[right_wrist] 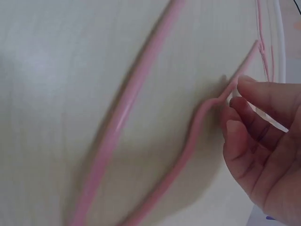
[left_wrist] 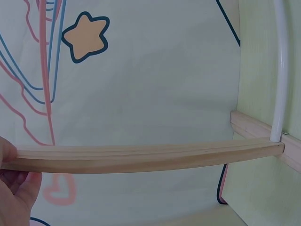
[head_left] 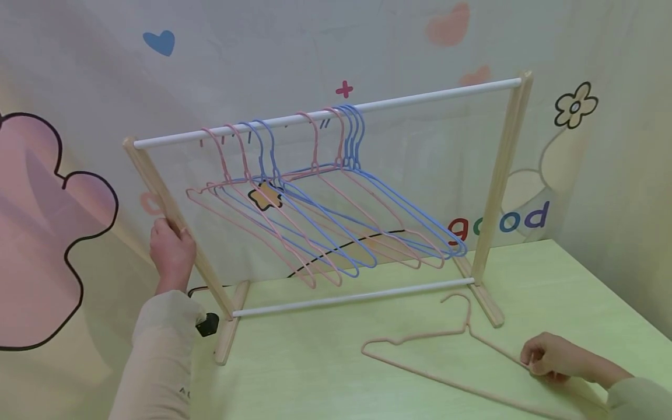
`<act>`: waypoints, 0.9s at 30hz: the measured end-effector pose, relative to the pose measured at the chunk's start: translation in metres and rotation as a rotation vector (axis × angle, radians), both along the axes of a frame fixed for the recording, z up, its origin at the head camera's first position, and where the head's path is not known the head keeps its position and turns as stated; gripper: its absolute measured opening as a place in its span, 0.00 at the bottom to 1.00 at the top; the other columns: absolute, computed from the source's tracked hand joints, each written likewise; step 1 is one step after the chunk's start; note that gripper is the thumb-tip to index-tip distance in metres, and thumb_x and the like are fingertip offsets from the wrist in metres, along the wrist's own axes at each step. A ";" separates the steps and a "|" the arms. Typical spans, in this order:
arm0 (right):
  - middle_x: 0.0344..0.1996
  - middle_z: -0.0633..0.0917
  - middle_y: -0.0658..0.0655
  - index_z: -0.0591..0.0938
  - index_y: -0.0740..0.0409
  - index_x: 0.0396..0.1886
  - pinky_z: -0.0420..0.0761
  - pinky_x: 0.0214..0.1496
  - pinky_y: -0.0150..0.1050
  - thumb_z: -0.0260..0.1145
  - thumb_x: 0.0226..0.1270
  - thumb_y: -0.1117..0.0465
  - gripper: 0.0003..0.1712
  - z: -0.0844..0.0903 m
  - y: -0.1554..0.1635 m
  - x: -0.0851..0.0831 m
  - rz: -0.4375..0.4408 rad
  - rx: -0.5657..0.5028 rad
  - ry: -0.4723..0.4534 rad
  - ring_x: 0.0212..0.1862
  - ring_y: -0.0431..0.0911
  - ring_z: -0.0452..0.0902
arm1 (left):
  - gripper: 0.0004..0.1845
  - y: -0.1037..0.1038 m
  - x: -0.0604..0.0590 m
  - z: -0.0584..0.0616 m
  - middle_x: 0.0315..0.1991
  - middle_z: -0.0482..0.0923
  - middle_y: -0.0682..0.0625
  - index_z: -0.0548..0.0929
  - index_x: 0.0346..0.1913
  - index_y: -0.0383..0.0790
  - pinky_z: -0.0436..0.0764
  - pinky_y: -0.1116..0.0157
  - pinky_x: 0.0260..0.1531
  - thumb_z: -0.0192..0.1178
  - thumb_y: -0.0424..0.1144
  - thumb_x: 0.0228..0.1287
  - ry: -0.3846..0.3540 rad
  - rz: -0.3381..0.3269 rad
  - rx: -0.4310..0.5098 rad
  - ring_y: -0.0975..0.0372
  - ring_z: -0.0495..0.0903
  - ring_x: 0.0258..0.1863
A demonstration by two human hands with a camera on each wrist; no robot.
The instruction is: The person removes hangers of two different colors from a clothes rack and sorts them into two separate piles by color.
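Steadying the small wooden clothes rack point(head_left: 501, 175) with one hand while the other works a loose pink wire hanger point(head_left: 446, 356).

Going left to right: left hand point(head_left: 170, 254) is wrapped round the rack's slanted left upright, probably so the frame stays put; pink and blue wire hangers point(head_left: 325, 216) hang bunched along the white top rail point(head_left: 325, 112), leaving its right end bare. Right hand point(head_left: 548, 357) pinches the loose hanger's shoulder where it lies flat on the pale green tabletop point(head_left: 551, 280), in front of the rack's right foot. Backdrop's a cartoon-print cloth point(head_left: 367, 41) with hearts and a flower.
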State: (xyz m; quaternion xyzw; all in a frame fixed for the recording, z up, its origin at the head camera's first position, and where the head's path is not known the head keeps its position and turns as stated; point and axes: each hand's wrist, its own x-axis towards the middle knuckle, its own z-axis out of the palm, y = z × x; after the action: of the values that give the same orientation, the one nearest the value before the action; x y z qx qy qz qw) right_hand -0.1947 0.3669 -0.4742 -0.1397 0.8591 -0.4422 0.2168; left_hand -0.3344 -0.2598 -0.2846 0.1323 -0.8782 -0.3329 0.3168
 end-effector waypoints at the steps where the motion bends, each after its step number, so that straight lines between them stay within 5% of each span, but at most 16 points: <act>1: 0.15 0.70 0.46 0.76 0.66 0.29 0.64 0.14 0.26 0.57 0.51 0.71 0.04 0.001 0.000 -0.001 0.002 0.004 0.007 0.14 0.34 0.62 | 0.16 0.000 0.000 0.000 0.47 0.67 0.32 0.63 0.49 0.28 0.64 0.48 0.50 0.44 0.35 0.63 0.002 0.001 0.000 0.41 0.66 0.48; 12: 0.18 0.69 0.48 0.73 0.68 0.37 0.65 0.15 0.27 0.55 0.57 0.68 0.08 0.036 -0.011 -0.018 0.009 0.030 0.043 0.17 0.36 0.64 | 0.15 0.002 0.002 0.001 0.45 0.67 0.32 0.64 0.48 0.27 0.64 0.48 0.48 0.45 0.35 0.63 0.024 0.000 -0.003 0.41 0.67 0.46; 21: 0.21 0.72 0.52 0.73 0.68 0.45 0.73 0.22 0.34 0.55 0.61 0.64 0.14 0.112 -0.034 -0.042 -0.040 0.082 0.181 0.22 0.39 0.68 | 0.15 0.001 0.002 0.000 0.45 0.67 0.31 0.64 0.47 0.26 0.63 0.48 0.49 0.45 0.35 0.62 0.053 0.003 -0.014 0.40 0.66 0.47; 27: 0.26 0.74 0.53 0.73 0.67 0.46 0.75 0.26 0.35 0.55 0.62 0.62 0.16 0.157 -0.053 -0.052 -0.079 0.122 0.311 0.26 0.41 0.70 | 0.16 0.000 0.002 0.001 0.47 0.67 0.33 0.63 0.50 0.28 0.65 0.49 0.50 0.44 0.36 0.63 -0.007 -0.011 0.016 0.42 0.66 0.48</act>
State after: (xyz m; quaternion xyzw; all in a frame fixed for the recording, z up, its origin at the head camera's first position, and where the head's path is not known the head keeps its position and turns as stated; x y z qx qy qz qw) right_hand -0.2463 0.3140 -0.3172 -0.1591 0.9123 -0.3706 0.0714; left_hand -0.3325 -0.2598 -0.2831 0.1314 -0.8774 -0.3410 0.3108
